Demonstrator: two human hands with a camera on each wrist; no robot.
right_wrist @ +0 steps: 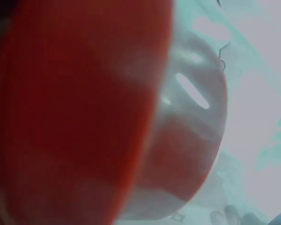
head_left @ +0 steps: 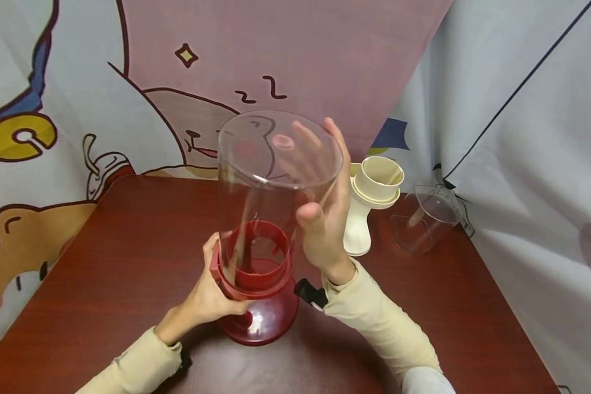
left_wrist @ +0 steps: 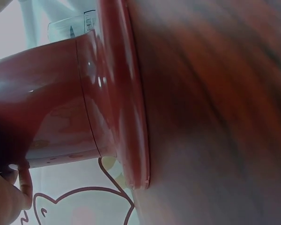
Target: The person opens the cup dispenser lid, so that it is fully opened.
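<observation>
A tall clear cylinder (head_left: 271, 180), its round rim upward, stands in a red collar (head_left: 261, 282) over a round glossy red base (head_left: 263, 323). My left hand (head_left: 212, 295) grips the collar from the left, thumb on its near side. At the cylinder's upper right, my right hand (head_left: 325, 230) has its fingers spread. Its thumb shows on the near side, while the other fingers appear behind the transparent wall; firm contact cannot be made out. In the left wrist view, the red body (left_wrist: 47, 103) fills the left. The right wrist view has a large blurred red surface (right_wrist: 79, 112) close up.
Behind my right hand stands a cream plastic part (head_left: 371, 191) with a round cup-like top. Farther right is a clear plastic container (head_left: 426, 219), near the curtain (head_left: 537, 164). All stand on a brown wooden table (head_left: 143, 262). A printed cloth hangs behind it.
</observation>
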